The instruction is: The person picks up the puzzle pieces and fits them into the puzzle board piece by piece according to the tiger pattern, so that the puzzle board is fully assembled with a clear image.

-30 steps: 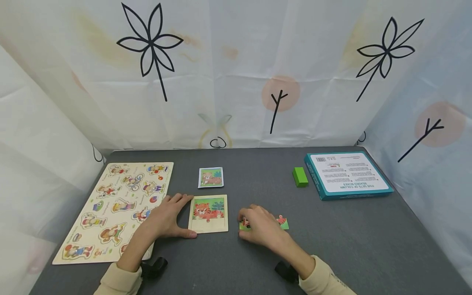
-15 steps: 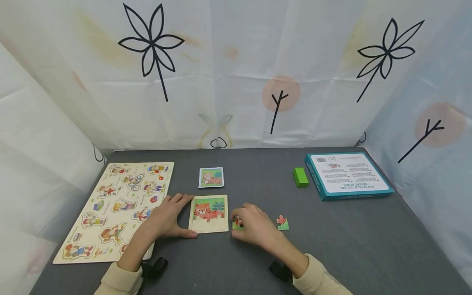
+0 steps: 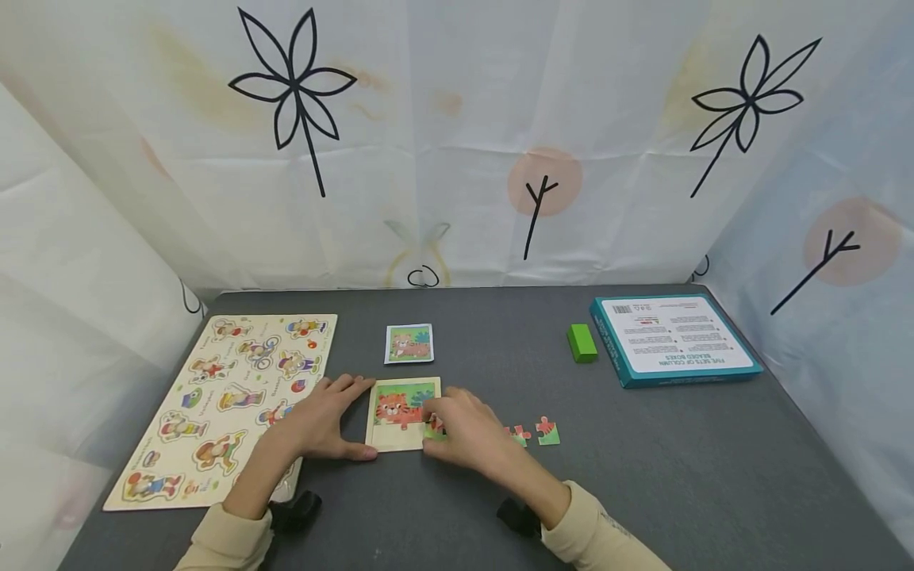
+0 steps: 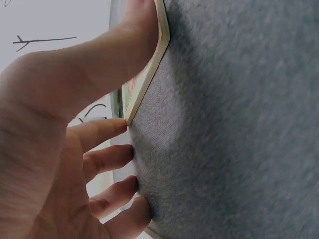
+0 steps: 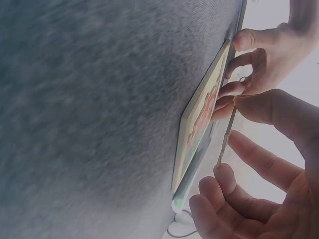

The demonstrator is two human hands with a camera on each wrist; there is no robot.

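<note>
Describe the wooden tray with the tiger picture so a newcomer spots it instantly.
On the dark grey table, find the large cream cartoon-figure board at left. Right of it, touched by the left hand, lies the square pale-wood tray. Unlike the small white-bordered card beyond, it shows bare wood beneath a red-orange tiger.

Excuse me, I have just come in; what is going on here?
Someone's left hand braces the left side of a puzzle tray, filled only in its upper part. Their right hand holds a piece over the tray's right edge, not yet set in. At least two more pieces lie on the table, to the right.
</note>
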